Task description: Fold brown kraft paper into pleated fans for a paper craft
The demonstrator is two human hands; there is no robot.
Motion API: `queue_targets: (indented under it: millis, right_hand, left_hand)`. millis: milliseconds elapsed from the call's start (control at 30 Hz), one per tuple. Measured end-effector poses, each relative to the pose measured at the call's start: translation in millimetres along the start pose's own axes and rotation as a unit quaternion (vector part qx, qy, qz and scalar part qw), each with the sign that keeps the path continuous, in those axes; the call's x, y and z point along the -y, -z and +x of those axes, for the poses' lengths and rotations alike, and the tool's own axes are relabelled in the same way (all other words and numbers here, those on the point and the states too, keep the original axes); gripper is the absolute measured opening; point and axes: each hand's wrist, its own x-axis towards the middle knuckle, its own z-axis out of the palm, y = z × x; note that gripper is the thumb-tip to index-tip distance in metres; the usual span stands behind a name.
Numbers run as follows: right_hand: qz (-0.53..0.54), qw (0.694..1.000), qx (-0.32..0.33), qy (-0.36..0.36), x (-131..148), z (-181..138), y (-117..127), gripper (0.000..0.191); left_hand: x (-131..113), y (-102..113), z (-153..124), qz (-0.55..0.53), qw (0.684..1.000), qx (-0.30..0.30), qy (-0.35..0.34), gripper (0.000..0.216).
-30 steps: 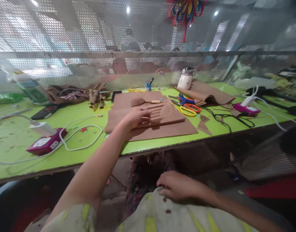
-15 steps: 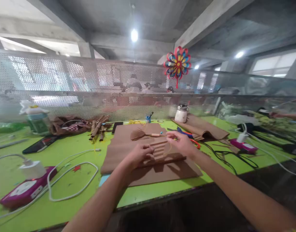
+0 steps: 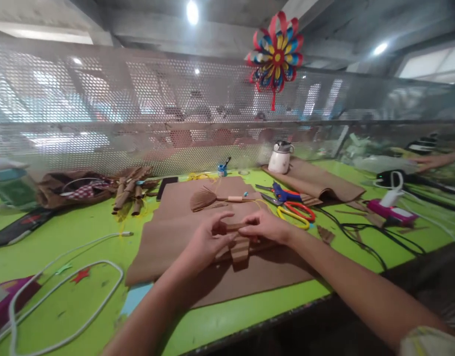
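Over the brown paper sheets, a small piece of pleated brown paper is between my two hands. My right hand pinches its upper right side between thumb and fingers. Thumb and curled fingers of my left hand close on its left side. Just beyond my hands lies a fan-shaped brown paper brush with a pale wrapped band round its handle. Yellow-handled scissors and red-and-blue pliers rest to the right of my right hand.
Rolled paper pieces lie at the back left near a phone. A white cable loops across the green table. A white jug, a blue ink pot and a power strip stand farther back. Another person's hand is at right.
My right hand has come down and left from the brush's handle end to the pleated paper. My left hand is now on the same piece. The view has tilted down and moved closer.
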Motion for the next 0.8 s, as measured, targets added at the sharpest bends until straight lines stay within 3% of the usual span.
queue_targets:
  millis: [100,233,367,500,600,800]
  right_hand:
    - [0.041,0.999,0.006,0.013,3,-3,-4,0.033]
    - [0.102,0.992,-0.075,0.021,6,-4,-5,0.027]
    - [0.148,0.979,-0.138,0.04,2,0,0,0.022]
    - [0.166,0.976,-0.135,0.049,-2,0,-1,0.025]
    - [0.149,0.977,-0.145,0.041,-4,-3,-4,0.027]
    - [0.154,0.981,-0.113,0.044,-9,-4,-4,0.031]
  left_hand:
    - [-4,-3,-3,-0.019,0.997,0.04,0.07,0.035]
    - [-7,-2,-3,-0.03,0.995,-0.036,0.093,0.043]
    - [-4,1,0,-0.064,0.993,-0.03,0.093,0.049]
    - [-5,-1,-3,-0.066,0.996,-0.026,0.055,0.057]
    - [-8,-5,-8,-0.033,0.995,-0.04,0.082,0.043]
    - [-10,-10,-9,-0.019,0.993,-0.068,0.093,0.043]
